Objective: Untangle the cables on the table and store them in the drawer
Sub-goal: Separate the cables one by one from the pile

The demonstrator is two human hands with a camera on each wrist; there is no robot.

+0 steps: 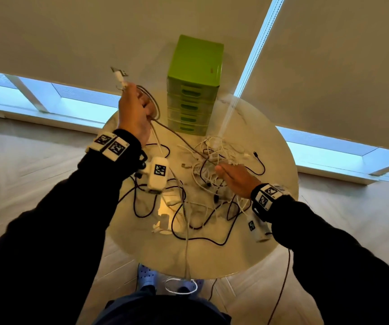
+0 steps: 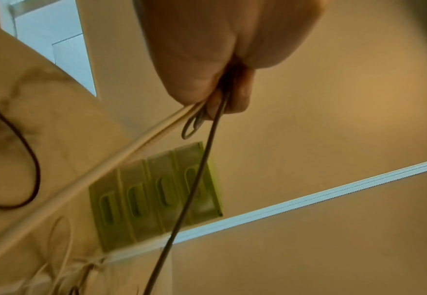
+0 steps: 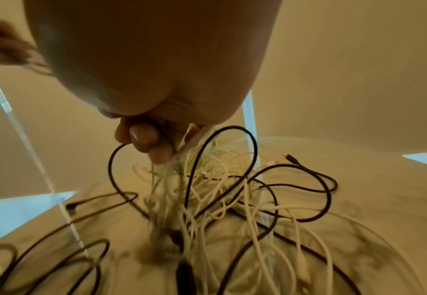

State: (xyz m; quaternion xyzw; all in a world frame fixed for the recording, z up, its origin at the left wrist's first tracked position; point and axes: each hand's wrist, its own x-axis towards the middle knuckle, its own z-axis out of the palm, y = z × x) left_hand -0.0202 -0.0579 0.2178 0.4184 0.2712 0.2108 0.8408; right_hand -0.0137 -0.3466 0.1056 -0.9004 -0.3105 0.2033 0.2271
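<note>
— Left of the green drawer unit (image 1: 194,90): left hand (image 1: 135,113) raised, fist round a grey cable (image 1: 177,134) and white cable (image 1: 118,77).

— Right hand (image 1: 235,179)?

— In front of it, fingers (image 3: 144,137) curled into the tangle (image 1: 212,165) on the table (image 1: 280,160). Drawers closed; nothing seen stored.

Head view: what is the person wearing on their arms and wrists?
Dark long sleeves on both arms. The left hand and right hand are bare. Each wrist has a black band carrying white blocks printed with black-and-white square markers, with a white marker-tagged camera unit below.
</note>
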